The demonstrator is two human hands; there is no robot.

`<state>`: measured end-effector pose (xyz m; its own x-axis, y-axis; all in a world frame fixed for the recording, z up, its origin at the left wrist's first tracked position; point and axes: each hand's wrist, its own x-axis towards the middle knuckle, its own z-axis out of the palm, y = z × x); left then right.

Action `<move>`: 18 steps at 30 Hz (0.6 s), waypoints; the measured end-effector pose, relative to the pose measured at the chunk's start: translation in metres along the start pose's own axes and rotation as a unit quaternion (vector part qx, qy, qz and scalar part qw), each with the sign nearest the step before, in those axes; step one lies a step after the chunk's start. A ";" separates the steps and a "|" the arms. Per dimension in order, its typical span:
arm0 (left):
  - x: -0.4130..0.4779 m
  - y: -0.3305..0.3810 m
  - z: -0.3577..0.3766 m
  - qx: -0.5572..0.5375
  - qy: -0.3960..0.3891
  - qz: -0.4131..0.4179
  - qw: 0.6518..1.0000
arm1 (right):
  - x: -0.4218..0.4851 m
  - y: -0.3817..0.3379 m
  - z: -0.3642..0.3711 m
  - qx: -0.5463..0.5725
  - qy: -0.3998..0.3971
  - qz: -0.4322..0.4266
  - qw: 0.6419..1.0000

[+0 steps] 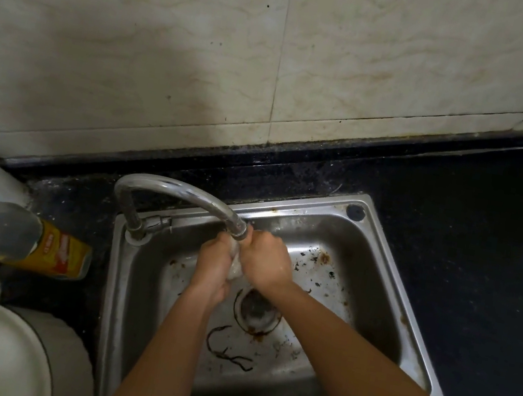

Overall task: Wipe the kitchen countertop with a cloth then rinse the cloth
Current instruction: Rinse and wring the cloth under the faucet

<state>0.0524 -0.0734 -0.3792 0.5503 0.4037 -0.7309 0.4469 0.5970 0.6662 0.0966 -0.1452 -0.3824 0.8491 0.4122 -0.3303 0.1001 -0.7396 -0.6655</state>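
Our bare forearms (349,348) reach from the near edge over the black stone countertop (473,214) into the stained rectangular steel sink (390,262). We hold our left hand (212,270) and right hand (265,260) under the spout of the curved chrome tap (179,190), beyond the round drain (257,310). Both hands curl their fingers tight around the small pale cloth (235,267), bunched between them just beneath the spout, above the basin.

The left hand (213,269) and right hand (265,260) mostly hide the cloth (235,265)
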 end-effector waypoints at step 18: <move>-0.005 0.002 -0.010 -0.006 0.109 0.004 0.994 | -0.009 -0.011 0.020 0.259 0.069 -0.019 0.963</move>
<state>0.0443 -0.0672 -0.3756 0.3874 0.5490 -0.7407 0.4344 0.5999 0.6719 0.0776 -0.1304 -0.3851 0.9147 0.3316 -0.2308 -0.1094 -0.3467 -0.9316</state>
